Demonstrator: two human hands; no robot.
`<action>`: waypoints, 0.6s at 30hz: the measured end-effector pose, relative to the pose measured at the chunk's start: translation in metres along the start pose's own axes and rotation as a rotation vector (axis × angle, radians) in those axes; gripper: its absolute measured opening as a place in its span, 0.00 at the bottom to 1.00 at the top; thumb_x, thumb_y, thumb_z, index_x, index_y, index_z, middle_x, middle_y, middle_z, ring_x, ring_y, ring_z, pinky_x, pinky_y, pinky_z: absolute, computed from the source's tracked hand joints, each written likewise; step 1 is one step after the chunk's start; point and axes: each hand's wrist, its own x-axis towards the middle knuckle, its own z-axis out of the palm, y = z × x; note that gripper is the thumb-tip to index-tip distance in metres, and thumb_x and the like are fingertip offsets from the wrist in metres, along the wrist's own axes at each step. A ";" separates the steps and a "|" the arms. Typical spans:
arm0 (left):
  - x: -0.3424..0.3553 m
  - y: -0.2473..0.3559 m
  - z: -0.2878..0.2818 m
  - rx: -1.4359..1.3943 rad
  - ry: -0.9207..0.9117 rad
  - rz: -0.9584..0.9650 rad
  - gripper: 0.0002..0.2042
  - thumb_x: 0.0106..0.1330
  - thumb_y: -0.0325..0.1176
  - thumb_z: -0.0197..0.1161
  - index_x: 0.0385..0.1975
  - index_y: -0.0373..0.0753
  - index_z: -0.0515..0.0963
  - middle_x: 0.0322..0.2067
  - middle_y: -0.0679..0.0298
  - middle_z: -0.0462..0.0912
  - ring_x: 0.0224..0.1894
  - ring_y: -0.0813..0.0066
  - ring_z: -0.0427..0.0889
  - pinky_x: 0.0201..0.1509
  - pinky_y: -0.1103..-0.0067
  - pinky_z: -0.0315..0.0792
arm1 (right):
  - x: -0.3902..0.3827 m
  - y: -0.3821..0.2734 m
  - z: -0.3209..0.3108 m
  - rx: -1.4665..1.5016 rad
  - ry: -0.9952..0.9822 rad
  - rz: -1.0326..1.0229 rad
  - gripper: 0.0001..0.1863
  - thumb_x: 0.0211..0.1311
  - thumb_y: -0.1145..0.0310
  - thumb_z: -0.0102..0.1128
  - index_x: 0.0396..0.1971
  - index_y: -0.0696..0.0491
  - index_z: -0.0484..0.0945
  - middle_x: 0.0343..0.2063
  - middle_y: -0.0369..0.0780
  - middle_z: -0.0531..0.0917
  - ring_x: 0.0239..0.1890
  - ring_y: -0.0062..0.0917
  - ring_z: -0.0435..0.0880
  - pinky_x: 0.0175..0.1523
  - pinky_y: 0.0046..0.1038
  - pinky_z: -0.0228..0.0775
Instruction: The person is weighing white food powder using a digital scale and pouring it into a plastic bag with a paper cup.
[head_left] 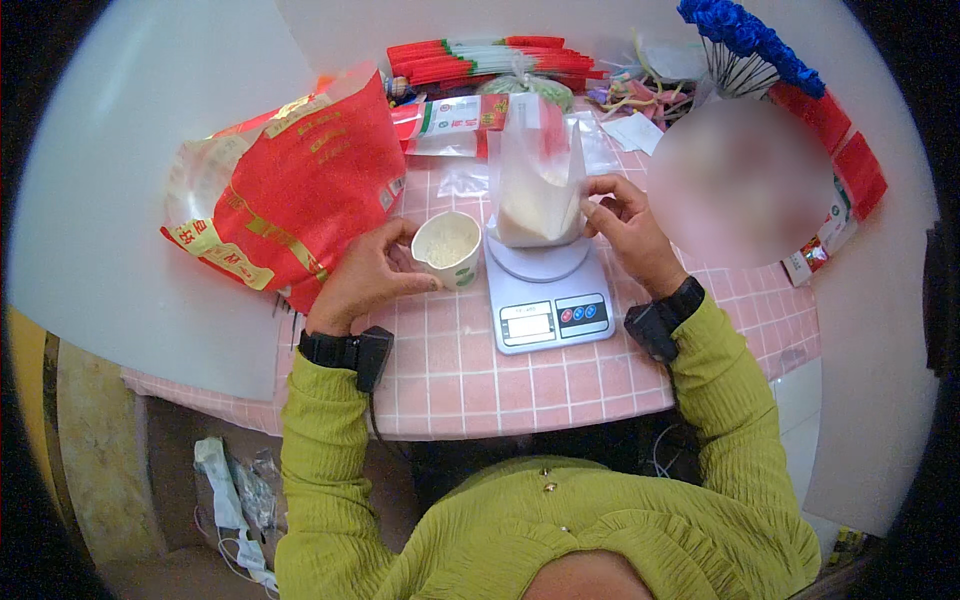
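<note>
My left hand is wrapped round a white paper cup with a green leaf print, tilted a little so its inside shows. Pale grains lie in the cup. To its right stands a white kitchen scale with a small display and coloured buttons. On the scale's round plate rests a clear plastic bag, upright, its lower part filled with whitish grains. My right hand pinches the right edge of this bag between thumb and fingers.
A large red and gold sack leans at the left. Behind the scale lie red-and-white packets and a stack of red strips. Blue artificial flowers stand at the back right. A pink checked cloth covers the table to its front edge.
</note>
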 end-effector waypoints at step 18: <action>0.006 -0.011 0.022 -0.198 0.073 0.044 0.30 0.44 0.30 0.79 0.51 0.35 0.76 0.41 0.65 0.83 0.40 0.77 0.81 0.46 0.79 0.76 | 0.001 0.009 0.008 0.107 0.051 -0.028 0.07 0.69 0.74 0.56 0.43 0.59 0.77 0.27 0.34 0.81 0.29 0.16 0.81 0.38 0.20 0.76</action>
